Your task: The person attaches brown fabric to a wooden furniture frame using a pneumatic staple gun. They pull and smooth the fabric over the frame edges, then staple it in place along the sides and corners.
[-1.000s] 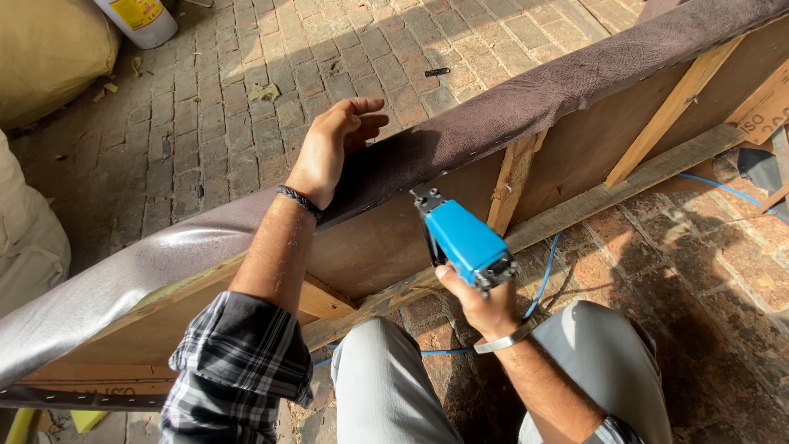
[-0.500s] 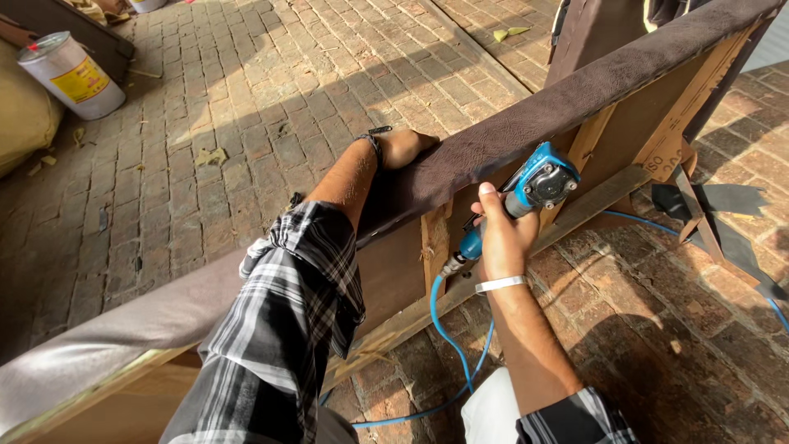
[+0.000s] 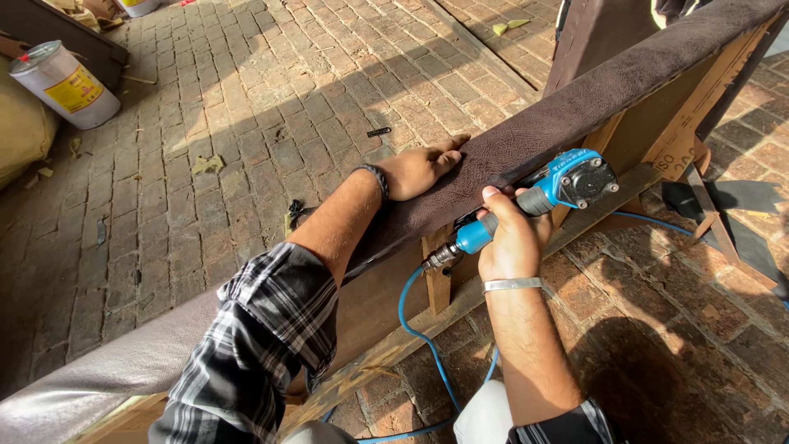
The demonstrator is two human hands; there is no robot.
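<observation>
Change: your right hand [image 3: 514,238] has slid the stapler [image 3: 538,197] along the rail, closer under the fabric [image 3: 567,111].
Left hand [image 3: 419,168]: one, open, flat on fabric top.
Right hand: one, fist closed round stapler grip.
Stapler: one, blue, nose against frame [image 3: 436,279].
Hose [image 3: 411,316]: one, blue.
Tin [image 3: 62,82]: one, far left.

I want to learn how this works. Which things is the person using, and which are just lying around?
In use:
left hand pressing brown fabric
right hand gripping blue air stapler
blue hose
wooden frame

Lying about:
white can
paper scraps
</observation>
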